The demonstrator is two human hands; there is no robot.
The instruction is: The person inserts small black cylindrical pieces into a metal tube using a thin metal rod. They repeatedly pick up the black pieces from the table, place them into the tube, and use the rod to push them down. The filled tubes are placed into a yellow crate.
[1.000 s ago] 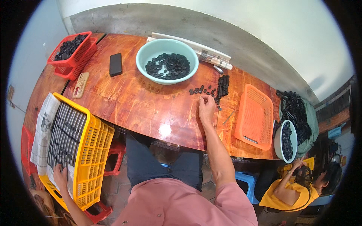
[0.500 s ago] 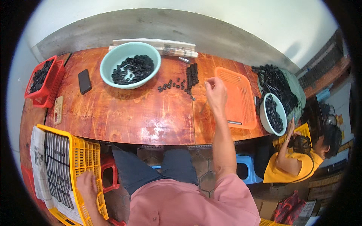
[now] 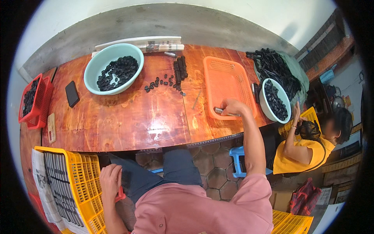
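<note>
My right hand (image 3: 235, 106) reaches down into the near end of an orange plastic basket (image 3: 209, 84). Its fingers are closed on a short shiny metal tube (image 3: 218, 110), partly hidden by the hand. Beside my thigh, close to the right side of a yellow crate (image 3: 82, 176), my left hand (image 3: 111, 178) hangs with its fingers curled in. Its palm is hidden, so anything inside cannot be made out. Rows of metal tubes with black sections (image 3: 64, 191) lie on paper in that crate. Left of the orange basket are black cylinders (image 3: 180, 69) and scattered small black pieces (image 3: 158, 82).
Black pieces fill part of a large teal basin (image 3: 90, 74) and a smaller pale basin (image 3: 266, 100). A phone (image 3: 72, 93) and red baskets (image 3: 46, 99) are at left. Black strips (image 3: 272, 68) are heaped at right. A person in yellow (image 3: 300, 154) sits beyond a blue stool (image 3: 237, 160).
My right hand has moved right and nearer, down into the orange basket onto the metal tube. My left hand has shifted right, away from the yellow crate's side. The whole view has shifted.
</note>
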